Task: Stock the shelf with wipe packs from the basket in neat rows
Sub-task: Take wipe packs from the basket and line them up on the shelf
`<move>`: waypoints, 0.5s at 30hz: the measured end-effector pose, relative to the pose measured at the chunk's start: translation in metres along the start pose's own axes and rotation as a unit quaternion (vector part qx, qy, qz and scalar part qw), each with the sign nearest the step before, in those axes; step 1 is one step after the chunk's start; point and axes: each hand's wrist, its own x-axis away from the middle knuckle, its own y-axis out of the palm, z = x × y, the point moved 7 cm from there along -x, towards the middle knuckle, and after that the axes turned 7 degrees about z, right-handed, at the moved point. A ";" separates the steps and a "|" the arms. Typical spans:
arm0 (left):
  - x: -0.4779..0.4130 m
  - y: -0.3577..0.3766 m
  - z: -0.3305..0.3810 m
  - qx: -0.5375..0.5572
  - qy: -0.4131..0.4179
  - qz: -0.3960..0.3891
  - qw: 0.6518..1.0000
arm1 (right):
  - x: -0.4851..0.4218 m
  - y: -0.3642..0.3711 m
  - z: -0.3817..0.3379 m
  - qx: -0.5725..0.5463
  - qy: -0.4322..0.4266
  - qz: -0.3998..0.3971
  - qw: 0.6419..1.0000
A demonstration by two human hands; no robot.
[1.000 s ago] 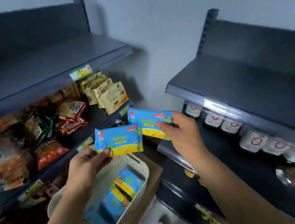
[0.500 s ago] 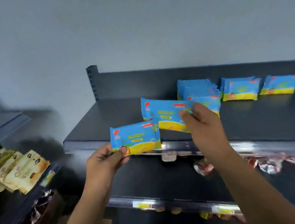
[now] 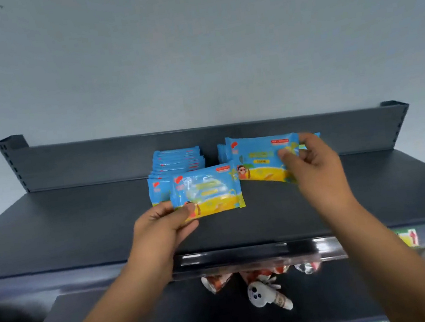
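My left hand [image 3: 160, 228] pinched one wipe pack [image 3: 207, 191] | my right hand [image 3: 316, 168] pinched another pack [image 3: 263, 159] | fronts facing me, so they matched the rows [image 3: 178, 160] on the shelf [image 3: 79, 228]

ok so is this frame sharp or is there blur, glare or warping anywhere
Head view: wide-angle warping bows the shelf edges; glare streaks the price strip and whitens the left-hand pack; the right hand and right-hand pack look slightly soft, probably from motion.
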 end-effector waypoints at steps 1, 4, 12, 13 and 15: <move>-0.001 0.010 -0.005 0.004 -0.011 0.008 1.000 | -0.009 -0.006 0.009 0.008 0.006 -0.002 1.000; -0.004 0.033 -0.016 0.003 -0.023 0.028 0.999 | -0.033 -0.017 0.027 0.023 0.006 -0.012 1.000; -0.006 0.073 -0.056 -0.079 -0.051 0.056 0.994 | -0.093 -0.007 0.085 0.116 0.019 -0.016 0.993; -0.007 0.079 -0.058 -0.093 -0.048 0.056 0.993 | -0.098 -0.002 0.090 0.120 0.019 -0.023 0.992; -0.011 0.087 -0.058 -0.119 -0.037 0.065 0.990 | -0.106 0.010 0.096 0.113 0.018 -0.042 0.993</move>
